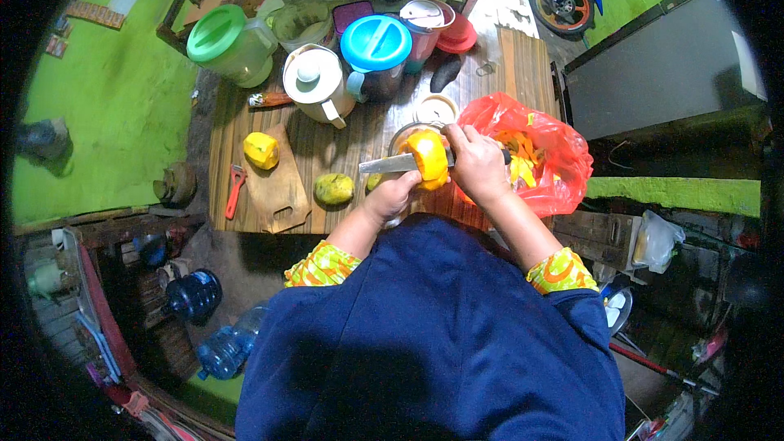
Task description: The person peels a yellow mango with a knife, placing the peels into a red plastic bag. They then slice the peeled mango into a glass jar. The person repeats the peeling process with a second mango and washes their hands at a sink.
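Observation:
My left hand (392,197) grips a peeled yellow mango (432,168) from below. In my right hand (476,162) is the dark handle of a kitchen knife (387,164); its blade lies against the mango's side, pointing left. Behind the mango a round bowl (398,135) is partly hidden. An unpeeled green-yellow mango (334,188) rests on the table, and a second one is mostly covered by my left hand. Another peeled mango (261,150) sits on a wooden cutting board (278,193). Left of the board lies a red peeler (234,193).
A red plastic bag (566,165) holding yellow peels stands to the right. Across the back of the wooden table (527,67) are a green-lidded pitcher (217,37), a white jug (312,76), a blue-lidded pitcher (376,46) and a red lid (458,33). A small white container (436,109) stands behind the bowl.

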